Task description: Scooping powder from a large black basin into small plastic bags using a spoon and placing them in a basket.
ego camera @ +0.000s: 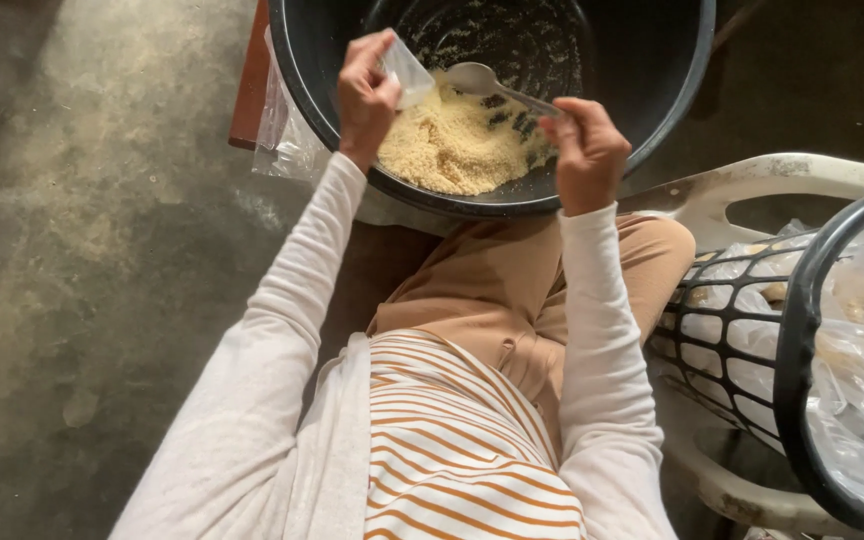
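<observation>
Floor (92,250): bare mottled concrete, filling the left side of the view.
Basin (297,80): large black round basin at the far centre, resting just beyond the person's knees; inner wall speckled with stuck grains.
Basket (802,340): black open-lattice plastic basket at the near right, lined with clear plastic holding pale filled packets; it sits against a worn white plastic frame (752,175).
Crumb heap (452,145): pale yellow granular material piled on the near side of the basin floor, between the two hands.
Plastic bags (287,140): loose clear bags lying outside the basin at its left rim, over a reddish-brown board edge (249,80).
Left hand (365,95): held over the left rim of the basin; thumb and fingers pressed together, pinching a small clear bag (407,72) held open just above the heap.
Right hand (584,150): held over the near right rim of the basin; fingers curled shut around the handle of a spoon.
Spoon (477,78): pale spoon, handle running right to the right hand, bowl lying just beside the mouth of the small clear bag and above the far edge of the heap.
</observation>
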